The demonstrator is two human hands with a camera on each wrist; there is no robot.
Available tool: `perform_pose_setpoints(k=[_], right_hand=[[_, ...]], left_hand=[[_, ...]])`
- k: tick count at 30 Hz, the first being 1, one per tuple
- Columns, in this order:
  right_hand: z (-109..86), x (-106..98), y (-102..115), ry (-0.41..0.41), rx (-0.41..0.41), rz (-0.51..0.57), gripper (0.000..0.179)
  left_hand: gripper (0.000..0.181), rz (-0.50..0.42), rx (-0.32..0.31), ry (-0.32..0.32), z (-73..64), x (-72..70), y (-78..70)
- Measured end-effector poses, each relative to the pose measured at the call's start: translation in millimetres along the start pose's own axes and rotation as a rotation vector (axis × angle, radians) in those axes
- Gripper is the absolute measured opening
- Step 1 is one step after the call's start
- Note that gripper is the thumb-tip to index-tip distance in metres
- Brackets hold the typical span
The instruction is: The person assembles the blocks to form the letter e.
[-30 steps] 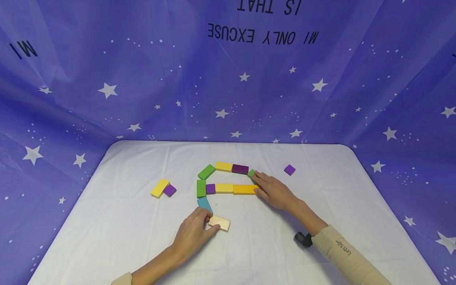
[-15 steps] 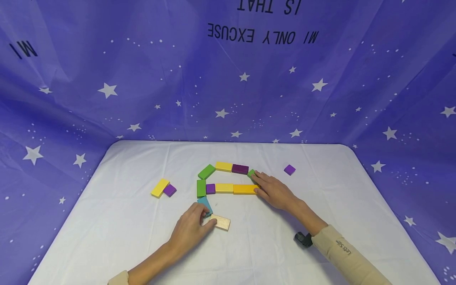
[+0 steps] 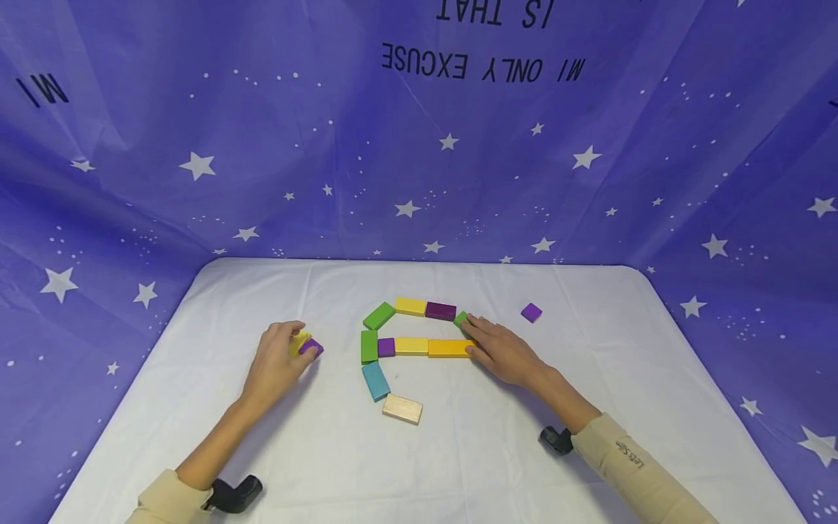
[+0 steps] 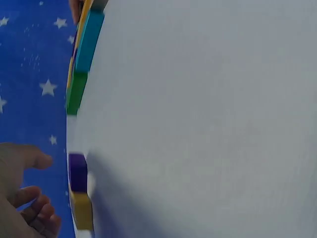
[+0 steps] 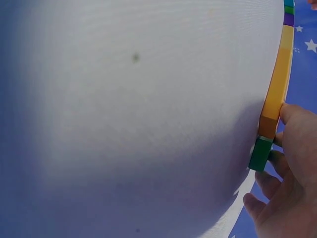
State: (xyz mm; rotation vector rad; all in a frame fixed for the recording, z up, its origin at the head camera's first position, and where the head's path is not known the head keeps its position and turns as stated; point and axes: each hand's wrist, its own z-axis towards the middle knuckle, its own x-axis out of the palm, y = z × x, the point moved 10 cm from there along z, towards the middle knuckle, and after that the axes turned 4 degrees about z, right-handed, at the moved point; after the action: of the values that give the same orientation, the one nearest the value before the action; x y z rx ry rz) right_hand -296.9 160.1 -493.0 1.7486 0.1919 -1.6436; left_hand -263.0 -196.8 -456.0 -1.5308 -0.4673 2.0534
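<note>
My left hand (image 3: 275,364) hovers over a yellow block (image 3: 299,340) and a purple block (image 3: 311,349) lying together at the table's left. Its thumb and fingers are spread, and the left wrist view shows a gap between them and both blocks. My right hand (image 3: 504,353) rests with extended fingers on a small green block (image 3: 462,318), which they partly hide. Its thumb touches the end of a long orange block (image 3: 450,348). Around these, a curved outline of coloured blocks includes a blue block (image 3: 376,380) and a plain wooden block (image 3: 402,409) at its near end.
A lone purple block (image 3: 532,313) lies to the right of the outline. White cloth covers the table (image 3: 484,458), and a purple star-patterned curtain (image 3: 419,160) rises behind it. Black wrist mounts (image 3: 237,495) hang beneath both sleeves.
My left hand has left the blue and wooden blocks and moved left to the yellow and purple pair. The wooden block now lies uncovered. My right hand has stayed in place.
</note>
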Motion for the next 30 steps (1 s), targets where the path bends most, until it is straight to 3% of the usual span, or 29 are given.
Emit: perform_pose_setpoints(k=[4, 8, 18, 25, 30], right_hand=[[-0.3, 0, 0, -0.002, -0.002, 0.001, 0.054], [-0.4, -1, 1, -0.005, -0.008, 0.005, 0.054], [0.1, 2, -1, -0.005, -0.002, -0.002, 0.054], [-0.2, 2, -1, -0.006, -0.006, -0.004, 0.054], [-1.6, 0, -1, -0.017, -0.009, -0.010, 0.055]], left_hand=[[0.053, 0.024, -0.072, 0.076, 3.1, -1.7, 24.3], [0.051, 0.020, -0.113, 0.100, 2.8, -1.6, 39.1], [0.035, 0.074, -0.119, 0.098, 2.6, -2.8, 49.4], [0.037, 0.039, -0.097, 0.035, 4.2, -13.7, 43.8], [0.038, 0.000, -0.039, 0.034, 6.3, -13.7, 16.4]])
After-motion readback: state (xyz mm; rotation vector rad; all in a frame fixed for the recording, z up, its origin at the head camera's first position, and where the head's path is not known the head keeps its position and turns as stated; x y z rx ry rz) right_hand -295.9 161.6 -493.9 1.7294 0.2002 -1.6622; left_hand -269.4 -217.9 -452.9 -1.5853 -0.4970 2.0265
